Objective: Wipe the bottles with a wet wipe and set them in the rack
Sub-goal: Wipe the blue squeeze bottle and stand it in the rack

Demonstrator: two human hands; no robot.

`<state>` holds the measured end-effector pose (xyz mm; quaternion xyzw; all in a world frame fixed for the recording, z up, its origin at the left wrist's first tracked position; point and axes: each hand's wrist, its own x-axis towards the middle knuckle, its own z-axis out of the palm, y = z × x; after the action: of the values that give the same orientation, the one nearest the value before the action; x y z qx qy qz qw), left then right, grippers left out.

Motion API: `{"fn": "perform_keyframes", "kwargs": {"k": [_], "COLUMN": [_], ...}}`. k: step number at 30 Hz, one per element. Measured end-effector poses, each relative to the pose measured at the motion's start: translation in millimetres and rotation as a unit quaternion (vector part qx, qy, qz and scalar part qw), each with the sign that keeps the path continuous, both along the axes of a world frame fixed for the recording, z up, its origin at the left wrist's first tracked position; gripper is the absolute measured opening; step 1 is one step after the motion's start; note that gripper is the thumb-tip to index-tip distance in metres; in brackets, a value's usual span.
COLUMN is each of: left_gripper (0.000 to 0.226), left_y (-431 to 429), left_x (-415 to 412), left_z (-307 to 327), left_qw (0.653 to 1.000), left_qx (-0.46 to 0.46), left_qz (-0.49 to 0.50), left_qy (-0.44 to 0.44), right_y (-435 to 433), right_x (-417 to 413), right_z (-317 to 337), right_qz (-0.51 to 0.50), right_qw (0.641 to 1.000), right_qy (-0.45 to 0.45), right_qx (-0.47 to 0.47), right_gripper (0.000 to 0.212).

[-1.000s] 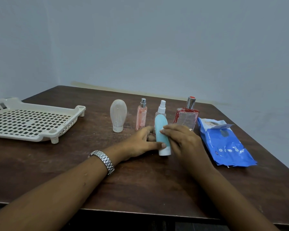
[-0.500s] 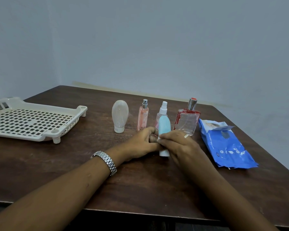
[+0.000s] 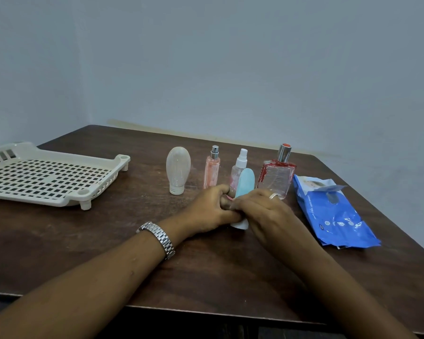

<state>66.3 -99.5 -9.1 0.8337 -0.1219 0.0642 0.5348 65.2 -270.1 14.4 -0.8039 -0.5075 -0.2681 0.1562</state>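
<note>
1. blue bottle [image 3: 245,182] stands cap-down on the table [image 3: 206,270], near centre, just in front of the spray bottle [image 3: 240,165]. only its rounded top and a bit of white cap show.
2. left hand [image 3: 206,209] grasps its lower body from the left, fingers curled round it. right hand [image 3: 267,214] grasps the same part from the right, fingers wrapped over. the two hands touch.
3. no wipe visible in either hand. wipes pack [image 3: 333,211] lies to the right, flap lifted. judgement: wiping not begun; step in hand is taking up the first bottle.
4. rack [image 3: 47,177] sits far left, well apart from the bottles. no bottle is in it yet.
5. to do it well: keep the bottle in my left hand alone and free the right for the pack. lift straight up and toward me, away from the row behind.
6. bottle looks soft, so grip lightly. turn it while wiping from top to cap.
7. risk: the spray bottle and pink bottle [image 3: 212,167] are tall and narrow, just beyond my knuckles, and likely to tip if brushed.
</note>
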Motion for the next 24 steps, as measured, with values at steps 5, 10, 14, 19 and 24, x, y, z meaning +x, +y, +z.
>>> {"fn": "perform_keyframes", "kwargs": {"k": [5,10,14,19,24], "left_gripper": [0.028,0.026,0.026,0.032,0.044], "left_y": [-0.8,-1.0,-1.2,0.1,2.8], "left_x": [-0.8,-2.9,-2.6,-3.4,-5.0], "left_z": [1.3,2.6,2.0,0.8,1.2], "left_qw": [1.000,0.999,0.999,0.999,0.995], "left_qx": [0.016,0.028,0.024,-0.040,-0.082], "left_qz": [0.015,0.024,0.016,-0.012,-0.032], "left_qy": [-0.020,-0.034,-0.031,0.009,0.047], "right_y": [4.6,8.9,6.7,6.3,4.3], "right_x": [3.1,1.5,3.7,15.0,5.0], "right_z": [9.9,9.9,10.6,17.7,1.9], "right_qz": [-0.026,-0.027,-0.023,-0.027,-0.017], "right_qw": [0.999,0.999,0.999,0.995,0.993], "right_qy": [0.029,0.024,0.034,0.057,0.068], "right_qx": [0.014,0.010,-0.016,0.078,0.092], "right_gripper": [0.034,0.039,0.028,0.033,0.032]}}
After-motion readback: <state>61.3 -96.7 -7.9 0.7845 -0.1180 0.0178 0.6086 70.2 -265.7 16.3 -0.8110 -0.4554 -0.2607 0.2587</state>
